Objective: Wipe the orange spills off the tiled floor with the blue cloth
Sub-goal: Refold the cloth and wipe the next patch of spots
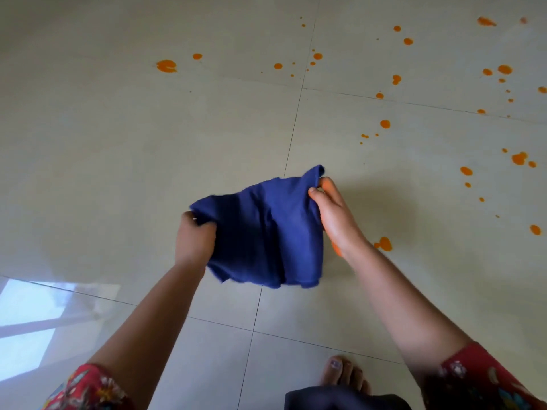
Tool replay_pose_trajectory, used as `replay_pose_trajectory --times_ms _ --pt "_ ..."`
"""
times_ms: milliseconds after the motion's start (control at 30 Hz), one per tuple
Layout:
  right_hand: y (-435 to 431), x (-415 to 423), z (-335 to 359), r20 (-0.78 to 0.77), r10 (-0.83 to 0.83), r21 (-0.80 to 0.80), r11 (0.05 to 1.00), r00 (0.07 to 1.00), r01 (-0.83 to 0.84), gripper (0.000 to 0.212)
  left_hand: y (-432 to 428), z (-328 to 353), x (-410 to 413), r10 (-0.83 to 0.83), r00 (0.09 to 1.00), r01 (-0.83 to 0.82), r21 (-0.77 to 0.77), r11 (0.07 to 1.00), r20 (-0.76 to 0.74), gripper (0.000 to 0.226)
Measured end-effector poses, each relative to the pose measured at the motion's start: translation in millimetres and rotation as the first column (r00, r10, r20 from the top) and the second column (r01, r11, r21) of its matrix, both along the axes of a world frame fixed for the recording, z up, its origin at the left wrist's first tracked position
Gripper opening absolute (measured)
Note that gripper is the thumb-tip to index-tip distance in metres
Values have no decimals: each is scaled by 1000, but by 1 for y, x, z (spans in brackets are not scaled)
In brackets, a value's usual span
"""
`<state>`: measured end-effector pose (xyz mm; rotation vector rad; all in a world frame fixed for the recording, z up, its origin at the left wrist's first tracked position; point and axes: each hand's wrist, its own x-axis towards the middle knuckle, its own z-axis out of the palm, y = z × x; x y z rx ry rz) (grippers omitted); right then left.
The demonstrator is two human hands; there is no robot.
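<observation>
A dark blue cloth [263, 232] hangs in the air above the pale tiled floor [118, 149], stretched between both hands. My left hand [194, 238] grips its left edge with curled fingers. My right hand [331, 211] pinches the upper right corner between thumb and fingers. Orange spills dot the floor: a large blotch [166, 66] at the far left, several drops [317, 56] in the far middle, more across the right side [519, 158], and one [384, 243] just right of my right wrist.
My bare foot [344, 375] stands on the tiles at the bottom, with dark fabric [340, 399] over it. A bright window reflection [32, 324] lies on the floor at the lower left. Grout lines cross the floor.
</observation>
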<state>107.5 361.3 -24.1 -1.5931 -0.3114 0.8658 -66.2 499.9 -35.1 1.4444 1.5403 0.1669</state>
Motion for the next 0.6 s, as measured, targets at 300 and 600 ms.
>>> replay_pose_trajectory --times_ms 300,600 --pt "-14 16 44 -488 324 305 933 811 -189 22 -17 20 27 -740 617 730 158 665 267 29" --pt "-39 -34 -26 -759 -195 -13 958 621 285 50 -2 41 40 -256 816 292 12 956 518 23"
